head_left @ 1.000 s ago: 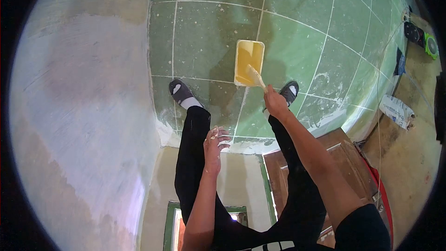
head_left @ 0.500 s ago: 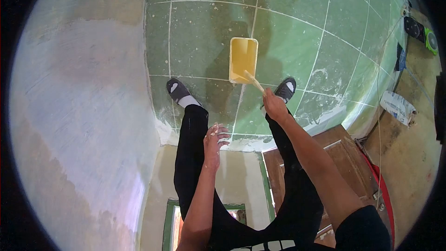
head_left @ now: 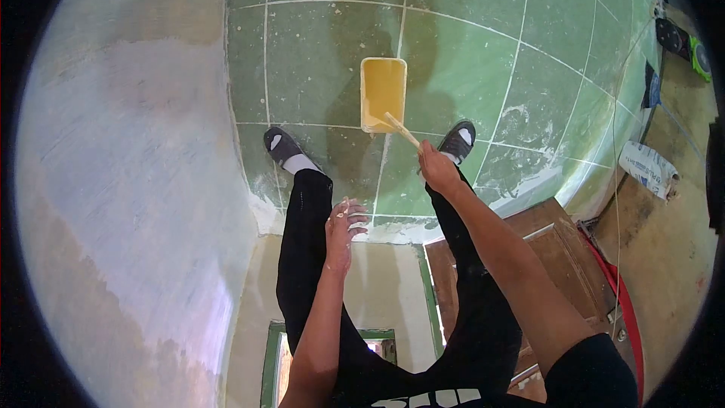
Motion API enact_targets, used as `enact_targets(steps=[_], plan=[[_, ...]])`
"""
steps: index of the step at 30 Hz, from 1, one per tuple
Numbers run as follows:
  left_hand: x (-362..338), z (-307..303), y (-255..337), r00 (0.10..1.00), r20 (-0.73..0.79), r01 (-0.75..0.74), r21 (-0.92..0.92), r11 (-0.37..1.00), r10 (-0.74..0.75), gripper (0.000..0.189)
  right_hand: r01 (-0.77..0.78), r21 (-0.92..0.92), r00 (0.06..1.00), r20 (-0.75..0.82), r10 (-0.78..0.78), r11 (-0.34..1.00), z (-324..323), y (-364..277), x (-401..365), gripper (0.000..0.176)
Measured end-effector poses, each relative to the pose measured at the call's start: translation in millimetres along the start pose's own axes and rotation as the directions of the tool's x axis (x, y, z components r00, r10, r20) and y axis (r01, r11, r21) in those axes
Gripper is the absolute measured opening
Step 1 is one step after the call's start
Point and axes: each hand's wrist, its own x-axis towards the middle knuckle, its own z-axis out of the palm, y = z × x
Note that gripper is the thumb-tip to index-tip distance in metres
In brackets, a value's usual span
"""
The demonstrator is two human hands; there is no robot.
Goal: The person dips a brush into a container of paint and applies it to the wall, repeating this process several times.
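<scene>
"How are the hands?"
"The right hand (head_left: 438,168) is closed around a pale tool (head_left: 404,130); the left hand (head_left: 345,221), smeared white, hangs loosely open, touching nothing I can make out."
"The yellow tray (head_left: 384,87)?"
"On the tiled floor (head_left: 317,68), beyond both hands."

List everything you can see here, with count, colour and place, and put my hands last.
Floor tiles: several, green, around the feet
Tub: one, yellow, on the tiles ahead
Stick-like tool: one, pale, tip in the tub
Plastered wall: one, patchy grey and tan, left
Printed bag: one, white, far right
Unclear item: one, black and green, upper right
Strip: one, red, lower right
Panelled door: one, brown, lower right
Sandals: two, dark grey, on the feet
Right grip: one, on the tool
Left grip: one, whitish smears, empty near the left leg
</scene>
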Motion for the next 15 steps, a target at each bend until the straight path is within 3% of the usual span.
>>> enact_targets(steps=[15], plan=[[0, -3, -3, 1.0, -0.023, 0.017, 0.006, 1.0, -0.017, 0.043, -0.026, 0.005, 0.999, 0.034, 0.026, 1.0, 10, 2, -2, 0.018]])
